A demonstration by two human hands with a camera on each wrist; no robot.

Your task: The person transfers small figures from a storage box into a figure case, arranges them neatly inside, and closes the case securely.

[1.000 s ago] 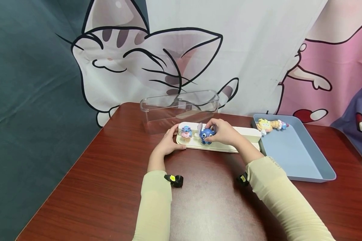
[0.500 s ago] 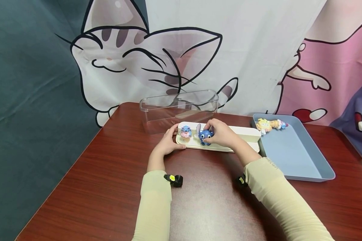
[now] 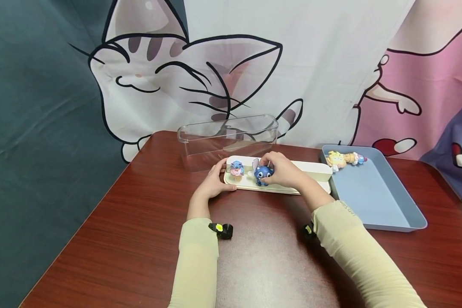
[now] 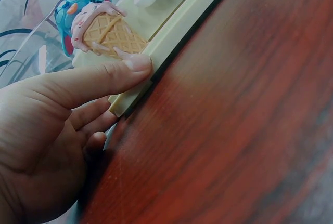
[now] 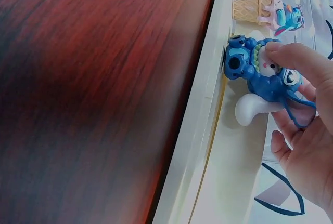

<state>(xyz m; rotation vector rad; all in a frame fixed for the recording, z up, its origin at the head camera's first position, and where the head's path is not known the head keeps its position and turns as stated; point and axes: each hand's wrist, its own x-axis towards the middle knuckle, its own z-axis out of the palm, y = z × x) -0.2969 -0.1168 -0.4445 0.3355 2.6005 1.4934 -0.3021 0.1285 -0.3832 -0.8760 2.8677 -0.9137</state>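
Observation:
At the left end of a long cream stepped base [image 3: 315,169], my left hand [image 3: 211,185] grips the edge, its thumb on the front rim. Beside the thumb stands a figurine of a blue character on an upright ice cream cone [image 4: 112,29], with pink icing. My right hand [image 3: 284,172] holds a dark blue big-eared figurine [image 5: 265,86] between thumb and fingers, to the right of the cone. Its feet are at the base's lower step; whether they bear on it, I cannot tell. A white curl [image 5: 252,109] shows at its side. The left fingers are partly hidden behind the base.
Behind the base stands a clear plastic cover [image 3: 231,128]. A grey-blue tray [image 3: 373,192] touches or nearly touches the base's right end, with yellow and cone-shaped figurines [image 3: 336,160] lying at its back left. A cat-print curtain [image 3: 138,81] hangs behind the brown table [image 3: 131,222].
The right hand has shifted and turned the blue figurine very slightly on the spot. My left hand keeps its grip on the base's end.

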